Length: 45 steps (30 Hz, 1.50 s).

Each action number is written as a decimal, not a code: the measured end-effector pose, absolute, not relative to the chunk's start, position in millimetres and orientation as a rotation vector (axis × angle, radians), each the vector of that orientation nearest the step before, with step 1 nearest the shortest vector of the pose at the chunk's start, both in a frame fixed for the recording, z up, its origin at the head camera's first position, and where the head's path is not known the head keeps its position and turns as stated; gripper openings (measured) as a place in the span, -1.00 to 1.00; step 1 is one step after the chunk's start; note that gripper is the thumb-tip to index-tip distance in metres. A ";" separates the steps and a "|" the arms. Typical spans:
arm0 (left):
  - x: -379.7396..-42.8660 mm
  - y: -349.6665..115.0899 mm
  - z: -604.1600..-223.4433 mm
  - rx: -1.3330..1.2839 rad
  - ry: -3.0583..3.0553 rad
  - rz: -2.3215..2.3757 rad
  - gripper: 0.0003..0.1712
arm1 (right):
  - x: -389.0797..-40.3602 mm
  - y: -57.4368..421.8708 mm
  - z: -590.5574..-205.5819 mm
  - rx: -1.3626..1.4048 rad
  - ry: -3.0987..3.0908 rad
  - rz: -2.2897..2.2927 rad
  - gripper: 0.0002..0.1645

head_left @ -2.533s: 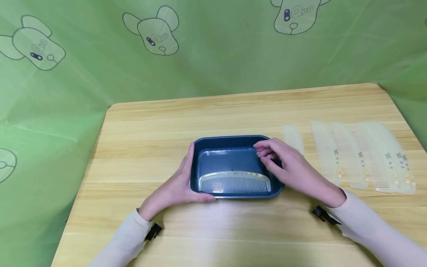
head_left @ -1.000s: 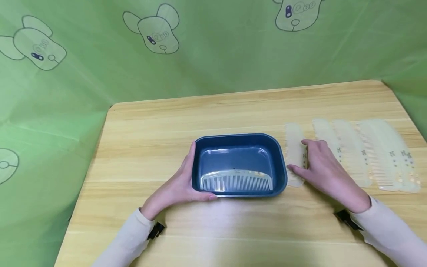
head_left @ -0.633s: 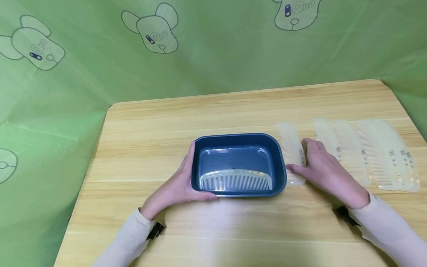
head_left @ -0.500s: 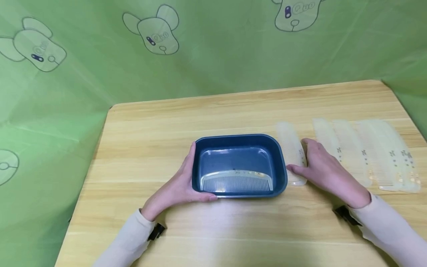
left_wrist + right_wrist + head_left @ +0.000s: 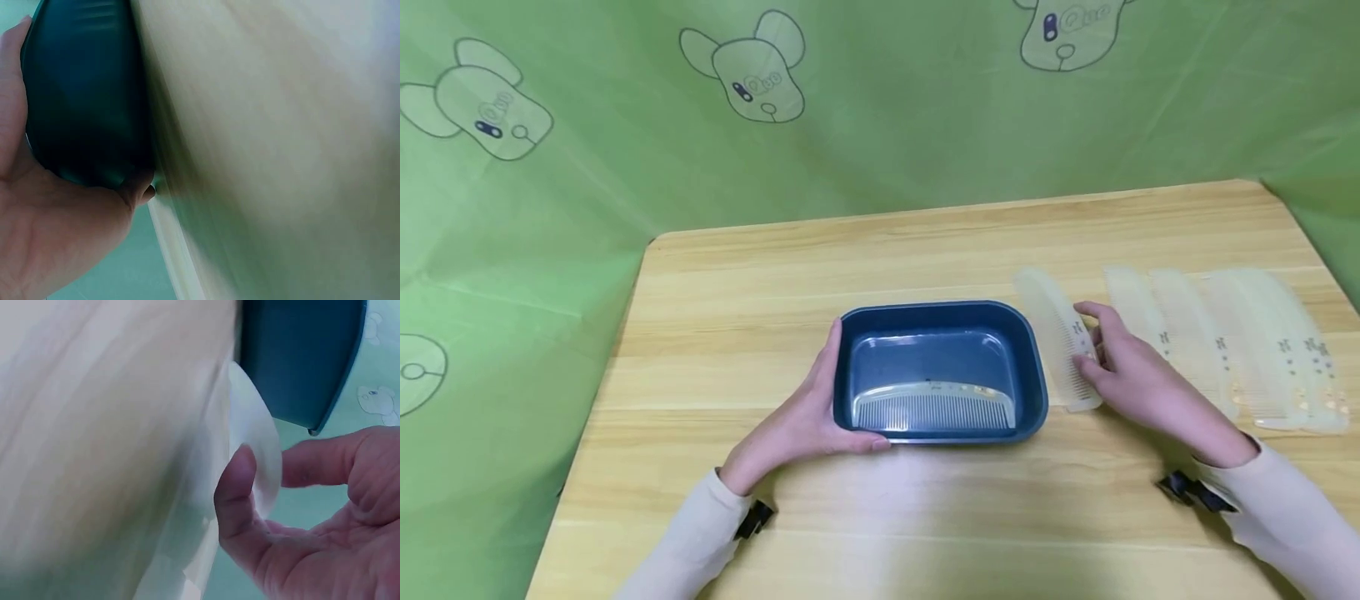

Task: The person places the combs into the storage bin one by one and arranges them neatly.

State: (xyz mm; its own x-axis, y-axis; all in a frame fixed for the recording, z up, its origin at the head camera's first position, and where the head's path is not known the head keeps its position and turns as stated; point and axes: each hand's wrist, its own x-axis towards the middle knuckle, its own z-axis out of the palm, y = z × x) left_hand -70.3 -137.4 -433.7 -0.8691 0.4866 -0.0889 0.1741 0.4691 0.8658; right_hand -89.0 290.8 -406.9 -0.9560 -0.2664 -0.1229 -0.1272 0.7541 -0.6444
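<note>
My left hand (image 5: 801, 421) grips the left end of a dark blue plastic tray (image 5: 925, 316), its thumb along the front rim. Inside the tray a pale translucent comb (image 5: 934, 408) lies along the front wall, teeth toward me. Just right of the tray, my right hand (image 5: 1138, 375) pinches a second pale comb (image 5: 1051, 321) near its printed back. In the right wrist view this comb (image 5: 262, 444) stands tilted between thumb and fingers, its near edge at the table. The left wrist view shows the tray's outer side (image 5: 87, 94) against my palm.
Several more pale combs (image 5: 1247, 350) lie side by side, partly overlapping, on the right of the wooden table (image 5: 760, 292). My right forearm passes in front of them. A green printed cloth (image 5: 887, 125) hangs behind and beside the table.
My right hand has gone from over the tray to the nearest comb on the right, which now slants and has its back raised. The left hand keeps its hold on the tray.
</note>
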 end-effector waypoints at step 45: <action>-69.9 -138.8 -432.4 0.540 2.397 1.351 0.87 | -83.5 246.1 -389.9 -0.662 2.517 -1.638 -0.21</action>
